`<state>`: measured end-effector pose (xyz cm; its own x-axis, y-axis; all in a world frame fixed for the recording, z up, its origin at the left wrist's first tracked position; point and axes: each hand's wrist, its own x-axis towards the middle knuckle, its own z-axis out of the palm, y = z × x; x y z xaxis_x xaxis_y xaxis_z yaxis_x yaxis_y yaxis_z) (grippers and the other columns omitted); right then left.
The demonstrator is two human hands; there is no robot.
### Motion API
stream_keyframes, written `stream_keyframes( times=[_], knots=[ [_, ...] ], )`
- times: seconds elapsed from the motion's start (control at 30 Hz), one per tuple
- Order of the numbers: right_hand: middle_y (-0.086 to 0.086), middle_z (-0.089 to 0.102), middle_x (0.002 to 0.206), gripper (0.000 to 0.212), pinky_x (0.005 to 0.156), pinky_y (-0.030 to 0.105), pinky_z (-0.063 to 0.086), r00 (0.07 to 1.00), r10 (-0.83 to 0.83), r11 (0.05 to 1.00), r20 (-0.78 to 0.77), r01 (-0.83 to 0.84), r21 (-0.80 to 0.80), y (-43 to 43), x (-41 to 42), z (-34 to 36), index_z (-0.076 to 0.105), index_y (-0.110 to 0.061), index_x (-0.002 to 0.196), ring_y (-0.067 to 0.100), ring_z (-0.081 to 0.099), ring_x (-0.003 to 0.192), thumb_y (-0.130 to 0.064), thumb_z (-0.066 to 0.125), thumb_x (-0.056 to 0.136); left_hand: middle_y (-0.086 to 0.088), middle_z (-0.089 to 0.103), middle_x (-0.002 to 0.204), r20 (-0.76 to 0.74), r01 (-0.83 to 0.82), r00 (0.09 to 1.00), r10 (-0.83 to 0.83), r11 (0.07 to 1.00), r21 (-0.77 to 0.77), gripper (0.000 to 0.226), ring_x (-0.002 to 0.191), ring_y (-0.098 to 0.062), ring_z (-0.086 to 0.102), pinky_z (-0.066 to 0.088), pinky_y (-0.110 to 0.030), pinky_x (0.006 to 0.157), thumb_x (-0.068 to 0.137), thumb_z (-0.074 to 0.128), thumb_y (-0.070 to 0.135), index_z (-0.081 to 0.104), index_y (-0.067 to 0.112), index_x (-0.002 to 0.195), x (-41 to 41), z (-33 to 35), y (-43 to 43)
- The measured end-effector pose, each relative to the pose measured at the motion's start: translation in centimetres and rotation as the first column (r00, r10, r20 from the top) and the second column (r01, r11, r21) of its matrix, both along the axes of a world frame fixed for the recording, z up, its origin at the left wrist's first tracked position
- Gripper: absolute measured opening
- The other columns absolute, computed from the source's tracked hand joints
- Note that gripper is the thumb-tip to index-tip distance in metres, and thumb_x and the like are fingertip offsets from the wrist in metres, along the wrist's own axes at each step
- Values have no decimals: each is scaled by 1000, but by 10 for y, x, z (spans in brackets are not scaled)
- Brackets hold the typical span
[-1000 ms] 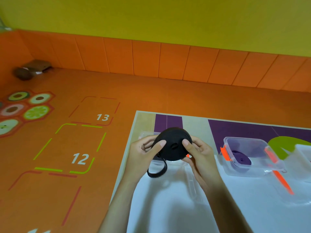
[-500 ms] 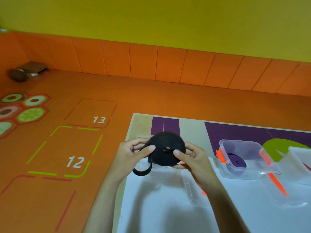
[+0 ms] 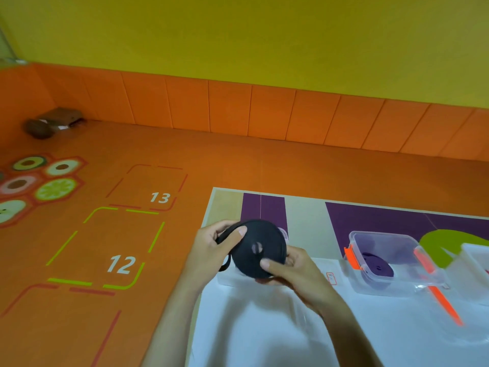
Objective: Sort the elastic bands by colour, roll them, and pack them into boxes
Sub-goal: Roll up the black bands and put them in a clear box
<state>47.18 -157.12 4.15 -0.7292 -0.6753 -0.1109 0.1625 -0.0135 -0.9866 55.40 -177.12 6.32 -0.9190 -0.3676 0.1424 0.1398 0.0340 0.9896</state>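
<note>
We are at the rolling step; our left hand [image 3: 211, 250] and right hand [image 3: 296, 271] hold the black roll [image 3: 260, 247] between them, just above the near left part of the table [image 3: 251, 335]; the left thumb lies across the roll's face, the right thumb presses its lower edge, and the other fingers curl behind. A short tail [image 3: 225, 264] hangs loose at the left; we judge the winding nearly done.

The next move calls for laying that tail on tight without letting the coil spring open, then lowering the roll into a box of its own; the open box [image 3: 356, 241] to the right already holds a purple roll [image 3: 378, 266], so black should not go there.

Behind our hands sits what seems a clear box [image 3: 226, 279], mostly hidden; we cannot tell whether anything is in it. Another box [image 3: 476, 256] is cut off at the right edge; the fingers behind the roll are out of sight.
</note>
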Motion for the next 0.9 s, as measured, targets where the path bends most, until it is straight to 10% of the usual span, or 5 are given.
stream_keyframes(
  times=[0.3,0.67,0.9],
  knots=[
    [23,79,108,30,73,47,67,979,-200,977,41,203,-62,0,1,2,76,-9,110,40,78,102,-31,81,90,2,80,89,-53,-85,994,93,986,146,30,72,-6,73,53,-16,61,98,73,35,67,35,127,0,-16,9],
    [21,79,110,14,75,47,66,880,-418,894,225,443,-69,-15,22,-40,73,-5,102,35,78,103,-18,74,99,13,74,132,48,-292,955,292,902,318,35,140,-14,57,56,-44,107,82,83,43,81,41,117,-16,-70,29],
    [8,77,114,24,66,42,65,896,-427,894,122,399,204,-6,6,-61,75,-27,123,25,79,95,-22,56,109,7,81,114,175,-318,947,270,866,385,26,108,-8,75,62,-23,79,92,82,14,84,34,109,-15,-101,21]
  ],
)
